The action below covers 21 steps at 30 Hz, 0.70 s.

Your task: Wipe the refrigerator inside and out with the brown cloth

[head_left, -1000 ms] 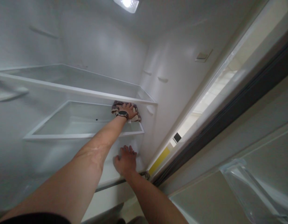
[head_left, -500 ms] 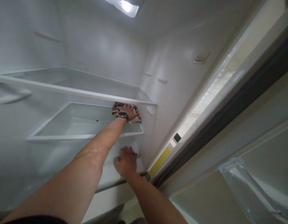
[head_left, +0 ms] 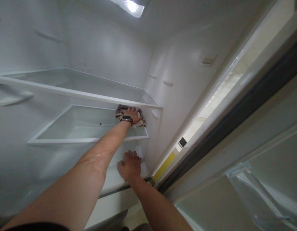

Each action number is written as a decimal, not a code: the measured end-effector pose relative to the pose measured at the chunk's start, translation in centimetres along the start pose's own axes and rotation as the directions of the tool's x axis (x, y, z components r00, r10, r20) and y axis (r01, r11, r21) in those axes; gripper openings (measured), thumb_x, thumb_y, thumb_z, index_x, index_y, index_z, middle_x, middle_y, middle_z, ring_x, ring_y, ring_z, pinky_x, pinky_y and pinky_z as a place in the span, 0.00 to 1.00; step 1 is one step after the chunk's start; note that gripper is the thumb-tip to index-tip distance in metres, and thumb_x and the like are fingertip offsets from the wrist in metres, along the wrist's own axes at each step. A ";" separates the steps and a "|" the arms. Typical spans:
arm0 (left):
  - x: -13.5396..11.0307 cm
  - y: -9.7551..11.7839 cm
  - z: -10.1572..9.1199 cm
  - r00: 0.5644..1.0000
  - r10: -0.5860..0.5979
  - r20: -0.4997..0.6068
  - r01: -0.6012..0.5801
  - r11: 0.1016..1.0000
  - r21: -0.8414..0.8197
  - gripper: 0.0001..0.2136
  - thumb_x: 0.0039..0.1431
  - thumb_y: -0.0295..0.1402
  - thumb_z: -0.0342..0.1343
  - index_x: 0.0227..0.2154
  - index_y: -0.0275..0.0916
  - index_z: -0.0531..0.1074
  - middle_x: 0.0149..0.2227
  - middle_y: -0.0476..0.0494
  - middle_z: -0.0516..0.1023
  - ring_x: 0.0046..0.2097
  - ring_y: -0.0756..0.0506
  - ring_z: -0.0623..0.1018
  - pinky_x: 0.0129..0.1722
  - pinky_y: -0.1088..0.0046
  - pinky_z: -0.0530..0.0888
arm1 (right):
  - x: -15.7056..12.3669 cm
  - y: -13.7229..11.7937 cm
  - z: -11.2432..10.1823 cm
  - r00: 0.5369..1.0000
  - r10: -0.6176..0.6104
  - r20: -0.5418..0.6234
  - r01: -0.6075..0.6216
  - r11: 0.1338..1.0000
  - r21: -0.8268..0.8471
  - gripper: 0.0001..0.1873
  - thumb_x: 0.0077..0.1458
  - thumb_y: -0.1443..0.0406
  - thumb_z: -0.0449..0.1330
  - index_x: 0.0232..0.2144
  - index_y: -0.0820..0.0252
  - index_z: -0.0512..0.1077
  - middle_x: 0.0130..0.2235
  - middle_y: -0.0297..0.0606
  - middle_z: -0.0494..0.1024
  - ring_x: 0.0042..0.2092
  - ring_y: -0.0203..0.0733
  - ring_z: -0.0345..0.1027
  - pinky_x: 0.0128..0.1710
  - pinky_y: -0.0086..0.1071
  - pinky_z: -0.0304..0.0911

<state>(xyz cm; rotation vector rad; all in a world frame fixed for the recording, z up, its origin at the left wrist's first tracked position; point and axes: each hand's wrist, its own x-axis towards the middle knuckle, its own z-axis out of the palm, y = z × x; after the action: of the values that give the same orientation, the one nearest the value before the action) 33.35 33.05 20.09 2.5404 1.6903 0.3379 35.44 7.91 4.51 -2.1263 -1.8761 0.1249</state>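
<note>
I look into a white fridge with its shelves bare. My left hand (head_left: 132, 115), with a watch on the wrist, reaches to the back right of the middle glass shelf (head_left: 66, 140) and presses down on a brown patterned cloth (head_left: 141, 119), fingers spread over it. My right hand (head_left: 130, 165) lies flat with fingers apart on the lower shelf (head_left: 114, 183), near the right wall.
An upper glass shelf (head_left: 73, 93) spans the fridge above the cloth. The right inner wall (head_left: 187, 83) carries small shelf supports. The open door (head_left: 259, 160) with a clear bin (head_left: 254, 195) stands on the right. A light (head_left: 131, 6) shines on the ceiling.
Both hands stay almost in place; the left hand with the cloth has shifted only slightly on the middle shelf, and the view has moved a little.
</note>
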 end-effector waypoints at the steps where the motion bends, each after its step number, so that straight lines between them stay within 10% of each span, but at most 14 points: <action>1: 0.0 0.0 0.0 1.000 -0.003 0.005 0.003 1.000 -0.001 0.42 0.63 0.62 0.36 0.74 0.45 0.54 0.77 0.42 0.41 0.74 0.24 0.48 0.64 0.22 0.44 | 0.0 0.0 0.0 1.000 0.003 0.006 -0.003 1.000 -0.003 0.25 0.61 0.57 0.54 0.59 0.53 0.70 0.67 0.41 0.67 0.71 0.60 0.53 0.66 0.63 0.54; 21: -9.6 3.7 -1.2 1.000 -0.006 -0.016 0.006 0.999 -0.039 0.42 0.63 0.61 0.34 0.75 0.45 0.52 0.77 0.42 0.41 0.74 0.22 0.47 0.65 0.22 0.42 | -0.2 0.2 -0.4 0.999 -0.011 -0.035 0.009 0.999 -0.037 0.22 0.63 0.58 0.54 0.57 0.54 0.72 0.64 0.45 0.70 0.68 0.56 0.57 0.64 0.53 0.57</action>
<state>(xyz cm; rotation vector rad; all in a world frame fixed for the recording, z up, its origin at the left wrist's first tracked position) 32.91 22.69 20.57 2.5114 1.6797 0.3873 35.73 7.63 4.78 -2.1286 -1.8829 0.0512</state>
